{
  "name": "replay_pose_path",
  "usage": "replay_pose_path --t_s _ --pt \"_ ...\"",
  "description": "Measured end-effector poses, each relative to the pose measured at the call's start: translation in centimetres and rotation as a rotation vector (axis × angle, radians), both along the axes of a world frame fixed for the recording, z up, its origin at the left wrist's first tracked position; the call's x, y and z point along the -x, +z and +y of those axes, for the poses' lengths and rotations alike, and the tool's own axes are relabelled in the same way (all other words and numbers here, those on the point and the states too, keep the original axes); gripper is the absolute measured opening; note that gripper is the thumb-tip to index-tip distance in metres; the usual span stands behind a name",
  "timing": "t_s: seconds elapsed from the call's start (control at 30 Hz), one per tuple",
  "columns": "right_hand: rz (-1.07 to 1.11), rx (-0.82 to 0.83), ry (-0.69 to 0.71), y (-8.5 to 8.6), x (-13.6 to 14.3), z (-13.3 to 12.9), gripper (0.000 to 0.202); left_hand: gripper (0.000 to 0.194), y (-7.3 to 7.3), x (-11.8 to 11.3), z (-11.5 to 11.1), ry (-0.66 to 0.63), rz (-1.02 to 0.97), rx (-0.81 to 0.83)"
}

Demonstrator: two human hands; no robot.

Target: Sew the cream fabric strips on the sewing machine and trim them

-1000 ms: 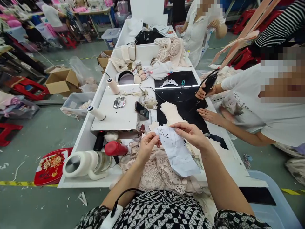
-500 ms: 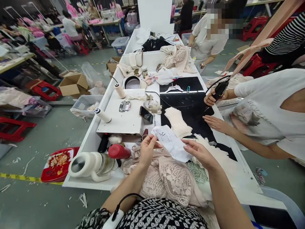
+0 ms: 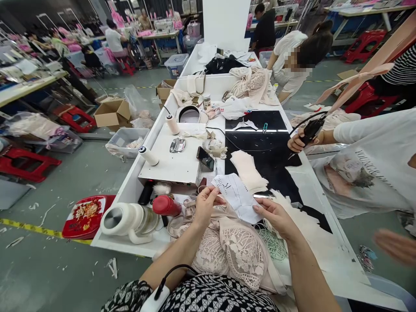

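My left hand [image 3: 207, 204] pinches the left edge of a white paper pattern piece [image 3: 234, 196] marked with handwriting and lines. At the paper's lower right edge, my right hand [image 3: 274, 216] grips it between thumb and fingers. Below the paper, a beige lace bra [image 3: 242, 247] lies on the table close to my body. A tangle of pale green cord [image 3: 272, 242] sits under my right wrist. Just beyond the paper rests a stack of cream fabric pieces [image 3: 248, 171]. More cream cut pieces [image 3: 302, 221] spread out to the right of my right hand.
A white machine box [image 3: 169, 167] carries thread cones [image 3: 148, 156] and a leaning phone [image 3: 205, 158]. Left of my left arm lie a red-lidded bottle [image 3: 167, 205] and a white kettle [image 3: 125, 221]. At right, a co-worker's hand holds a black corded tool [image 3: 313, 130].
My hands still hold the paper in much the same pose. The view has shifted slightly. The co-worker's other hand has left the table edge and is blurred at lower right.
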State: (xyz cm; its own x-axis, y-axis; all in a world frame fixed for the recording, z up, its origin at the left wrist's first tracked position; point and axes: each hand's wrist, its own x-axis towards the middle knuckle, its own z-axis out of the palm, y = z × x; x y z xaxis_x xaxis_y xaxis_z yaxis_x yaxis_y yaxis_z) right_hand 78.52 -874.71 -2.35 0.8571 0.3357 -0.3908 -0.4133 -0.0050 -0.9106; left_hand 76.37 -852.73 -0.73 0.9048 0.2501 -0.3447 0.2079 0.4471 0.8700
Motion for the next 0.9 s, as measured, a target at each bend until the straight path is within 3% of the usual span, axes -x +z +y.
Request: replay_pose_path --t_s 0.17,0.33,0.43,0.53,0.63,0.9 --pt "-0.046 -0.011 0.012 -0.8 -1.1 -0.3 0.047 0.042 -0.1 -0.9 0.1 0.005 0.017 0.004" --pt "-0.231 0.031 -0.092 1.1 -0.4 0.4 0.021 0.044 0.4 -0.1 -0.2 -0.017 0.073 -0.052" --pt "-0.199 0.051 -0.214 1.2 -0.9 0.2 0.008 0.04 0.3 -0.7 -1.1 -0.021 0.051 -0.047" --pt "-0.304 -0.037 -0.185 0.1 -1.4 -1.0 0.012 0.029 0.0 -1.5 -3.0 -0.157 0.105 -0.086" --pt "-0.394 -0.011 -0.172 0.0 -0.1 -1.3 0.014 0.024 0.2 -0.8 -4.5 -0.256 0.153 -0.15" --pt "-0.429 0.136 -0.226 0.9 2.3 -2.4 0.011 0.015 0.7 -0.2 -5.4 -0.295 0.096 -0.118"
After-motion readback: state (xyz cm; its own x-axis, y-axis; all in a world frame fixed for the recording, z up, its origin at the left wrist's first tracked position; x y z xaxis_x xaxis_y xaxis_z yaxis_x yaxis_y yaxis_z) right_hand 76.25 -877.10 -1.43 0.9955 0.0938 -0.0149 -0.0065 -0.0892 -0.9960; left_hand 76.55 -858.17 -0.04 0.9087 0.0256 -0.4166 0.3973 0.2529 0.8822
